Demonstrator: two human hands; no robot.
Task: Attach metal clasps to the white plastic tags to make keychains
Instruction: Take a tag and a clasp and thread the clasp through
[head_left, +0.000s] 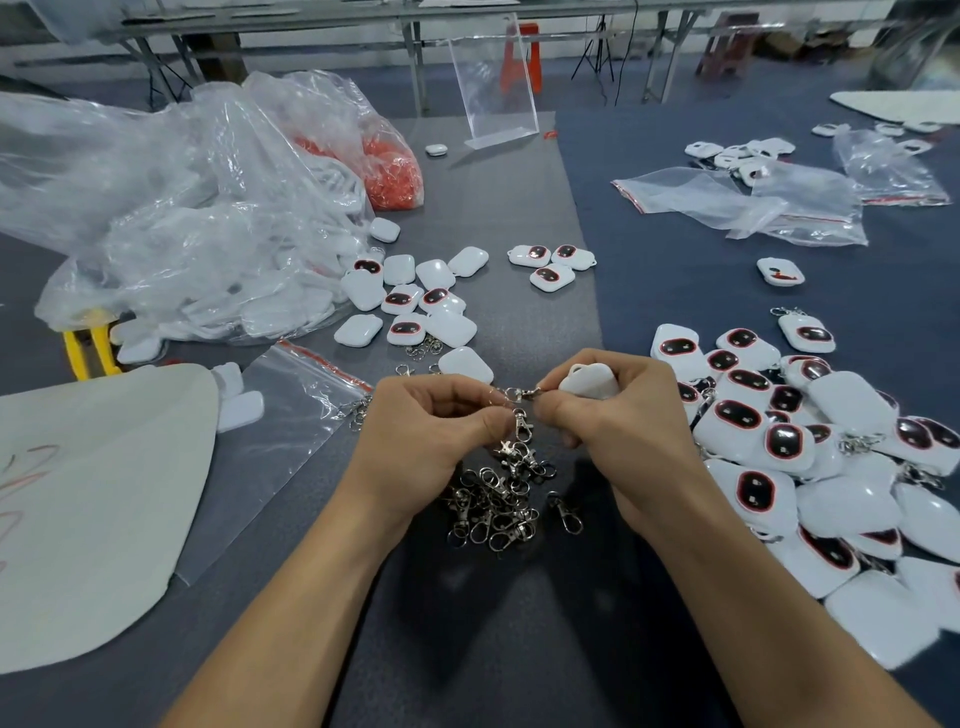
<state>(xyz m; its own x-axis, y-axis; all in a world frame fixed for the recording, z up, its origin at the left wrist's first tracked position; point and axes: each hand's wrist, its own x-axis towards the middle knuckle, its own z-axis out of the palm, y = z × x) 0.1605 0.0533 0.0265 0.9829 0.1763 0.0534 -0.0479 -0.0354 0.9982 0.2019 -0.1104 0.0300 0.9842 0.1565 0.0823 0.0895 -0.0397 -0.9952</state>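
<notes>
Step in hand: joining one clasp to one tag, centre of frame. Grip, left hand (431, 431): thumb and forefinger pinch the metal clasp (519, 394) at its ring end. Grip, right hand (613, 421): fingers curled round a white tag (589, 382), fingertips also at the clasp. Clasp spans the gap btwn both hands, just above the loose clasp pile (498, 499) on the worktop (519, 649). Whether the ring is through the tag's loop: cannot tell, too small. Est. next move: feed ring fully through loop; needs fine alignment and a steady tag. Then set assy w/ finished keychains (779, 441), right of frame. Stock of bare tags (410, 306) lies upper centre.
</notes>
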